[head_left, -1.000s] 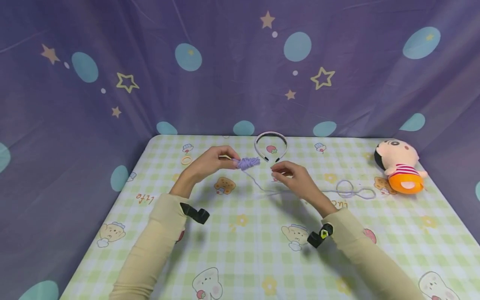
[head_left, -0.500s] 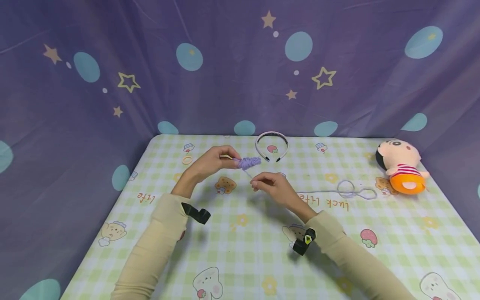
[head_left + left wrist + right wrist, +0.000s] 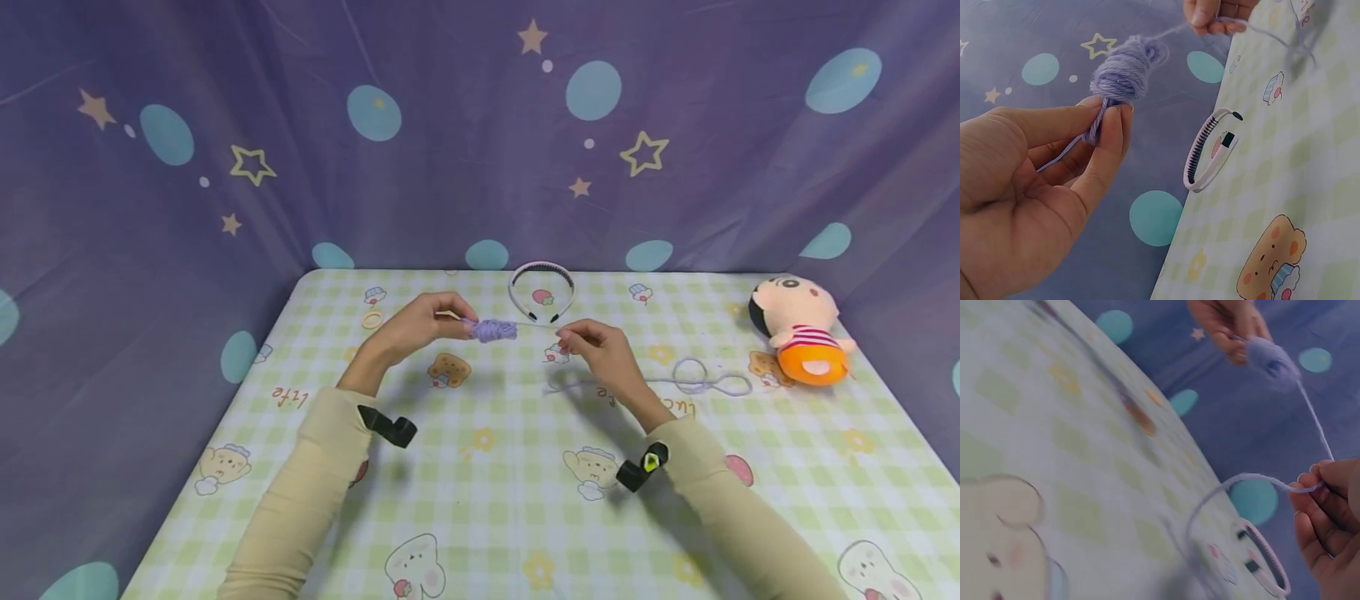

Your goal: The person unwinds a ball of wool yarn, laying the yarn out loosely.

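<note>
A small wound bundle of lilac yarn [image 3: 1121, 74] is pinched at one end by my left hand [image 3: 422, 327], thumb against fingers, above the table. My right hand [image 3: 600, 350], off to the right, pinches the strand of yarn [image 3: 1315, 422] that runs taut from the bundle's other end. Past those fingertips the loose yarn [image 3: 1235, 480] arcs down in the right wrist view. On the tablecloth more of the yarn [image 3: 692, 385] lies in loops to the right, partly hidden behind the right hand.
A white headband [image 3: 542, 267] with dark inner teeth lies at the back of the table, just beyond the hands. A pale yellow ring [image 3: 372, 319] is at the back left. On the right lies a plush doll [image 3: 806, 329]. A patterned curtain [image 3: 465, 167] stands behind the table.
My right hand moved left and down to the strand near the bundle, then back right and up, drawing the strand straight. My left hand stays nearly still with the bundle.
</note>
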{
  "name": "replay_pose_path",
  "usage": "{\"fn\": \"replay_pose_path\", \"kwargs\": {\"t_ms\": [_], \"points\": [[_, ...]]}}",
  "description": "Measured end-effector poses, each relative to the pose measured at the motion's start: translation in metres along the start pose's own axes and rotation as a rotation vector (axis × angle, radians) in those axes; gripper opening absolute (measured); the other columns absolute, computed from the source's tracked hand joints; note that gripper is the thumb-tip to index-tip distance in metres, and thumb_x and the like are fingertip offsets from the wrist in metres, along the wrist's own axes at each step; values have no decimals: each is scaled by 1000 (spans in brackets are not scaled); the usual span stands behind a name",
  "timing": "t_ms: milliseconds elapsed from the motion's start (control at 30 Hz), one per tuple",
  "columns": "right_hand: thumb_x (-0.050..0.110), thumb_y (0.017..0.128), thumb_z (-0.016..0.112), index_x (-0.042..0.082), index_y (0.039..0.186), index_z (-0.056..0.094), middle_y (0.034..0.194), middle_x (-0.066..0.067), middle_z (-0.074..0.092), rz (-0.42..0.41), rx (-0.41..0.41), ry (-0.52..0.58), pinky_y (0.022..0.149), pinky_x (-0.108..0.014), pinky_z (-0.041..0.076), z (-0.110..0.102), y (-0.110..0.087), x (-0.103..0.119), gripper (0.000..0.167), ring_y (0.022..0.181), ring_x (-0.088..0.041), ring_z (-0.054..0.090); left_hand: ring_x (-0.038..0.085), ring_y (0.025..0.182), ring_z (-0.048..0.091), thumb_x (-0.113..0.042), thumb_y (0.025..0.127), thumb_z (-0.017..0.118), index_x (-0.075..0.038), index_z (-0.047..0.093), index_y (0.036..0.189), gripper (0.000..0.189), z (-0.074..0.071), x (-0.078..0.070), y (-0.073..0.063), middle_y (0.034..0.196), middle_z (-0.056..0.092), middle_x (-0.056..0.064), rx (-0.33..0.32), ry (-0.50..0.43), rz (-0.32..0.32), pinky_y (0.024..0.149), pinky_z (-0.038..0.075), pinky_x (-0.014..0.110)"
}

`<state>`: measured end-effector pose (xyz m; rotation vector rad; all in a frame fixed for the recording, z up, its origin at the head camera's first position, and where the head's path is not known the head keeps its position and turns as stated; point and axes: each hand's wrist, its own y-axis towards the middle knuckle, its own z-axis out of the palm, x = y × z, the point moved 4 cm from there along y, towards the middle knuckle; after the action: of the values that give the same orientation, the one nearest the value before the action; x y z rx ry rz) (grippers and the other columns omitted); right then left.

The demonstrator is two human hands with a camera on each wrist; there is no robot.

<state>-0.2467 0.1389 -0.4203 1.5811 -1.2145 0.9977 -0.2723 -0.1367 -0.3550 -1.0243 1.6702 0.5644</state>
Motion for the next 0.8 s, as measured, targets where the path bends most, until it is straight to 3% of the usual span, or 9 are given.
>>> {"fn": "replay_pose_path", "kwargs": {"t_ms": [333, 467, 800], "points": [[17, 96, 60, -5, 105, 67, 92, -26, 68, -25, -131, -75, 75, -26, 54, -48, -13, 28, 25, 81, -26, 65, 24, 102, 63, -16, 92, 65, -5, 62, 104, 16, -2, 2, 0, 114, 58, 9, 3, 2, -2, 99, 46, 50], [17, 95, 60, -5, 107, 66, 91, -20, 69, -14, -181, -77, 74, -22, 54, -67, -13, 17, 26, 79, -19, 67, 23, 101, 63, -16, 92, 64, -5, 62, 104, 16, -3, 3, 0, 114, 58, 9, 4, 13, -2, 97, 48, 47], [35, 94, 60, 0, 110, 66, 83, 12, 70, 32, -297, -104, 73, -15, 52, -117, -19, -20, 38, 76, -3, 63, 25, 102, 62, -16, 92, 65, -5, 63, 103, 16, -6, 4, -2, 115, 58, 10, 3, 10, -9, 96, 47, 47]]}}
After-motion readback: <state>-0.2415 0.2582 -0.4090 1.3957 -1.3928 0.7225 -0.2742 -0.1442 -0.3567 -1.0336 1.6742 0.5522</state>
